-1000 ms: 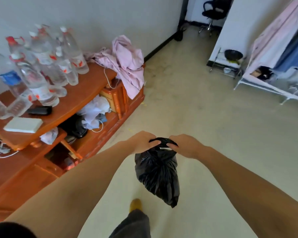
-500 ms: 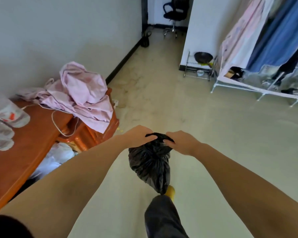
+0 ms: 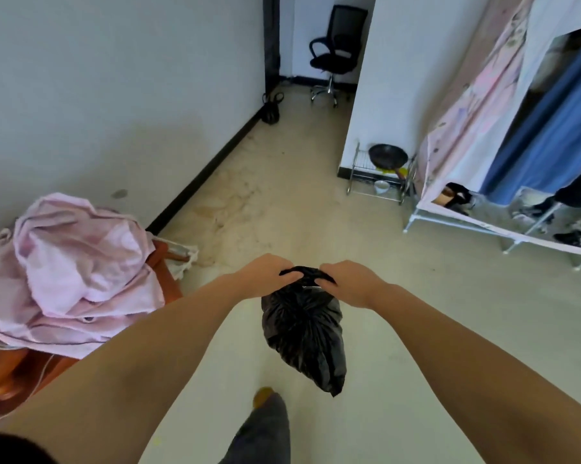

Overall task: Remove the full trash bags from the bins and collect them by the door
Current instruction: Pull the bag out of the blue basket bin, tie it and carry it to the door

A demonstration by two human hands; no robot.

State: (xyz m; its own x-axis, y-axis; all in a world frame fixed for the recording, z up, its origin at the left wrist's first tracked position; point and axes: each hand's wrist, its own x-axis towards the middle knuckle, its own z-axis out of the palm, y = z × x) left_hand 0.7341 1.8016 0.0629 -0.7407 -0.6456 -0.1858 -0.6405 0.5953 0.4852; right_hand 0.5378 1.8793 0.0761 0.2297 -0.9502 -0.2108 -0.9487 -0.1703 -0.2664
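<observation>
Since a moment ago the person has walked on down the room: the bottles on the wooden surface have gone out of view, the pink clothes [image 3: 68, 262] now sit low at the left edge, and the black office chair [image 3: 336, 51] looks closer. Both hands have stayed on the black trash bag [image 3: 304, 336] the whole time.

Right now the bag hangs in the air in front of the person, in the middle of the picture, above the pale floor [image 3: 416, 313]. It is full and lumpy and points down to a tip near the person's leg [image 3: 265, 433]. The left hand [image 3: 265, 274] grips the gathered top of the bag from the left side, with its fingers curled tight around the black plastic. The right hand [image 3: 347, 283] grips the top from the right side, fingers curled the same way. The two hands are very close, with only the bunched neck of the bag between them.

The pink clothes are piled on the orange-brown wooden surface [image 3: 11, 376] by the white wall. Far ahead, the office chair stands in a small nook. On the right is a little wire rack [image 3: 379, 182] with a dark pan [image 3: 388, 155] on it. Beside it stands a clothes rack [image 3: 503, 229] with pink and blue cloth hanging down and shoes on its low shelf.
</observation>
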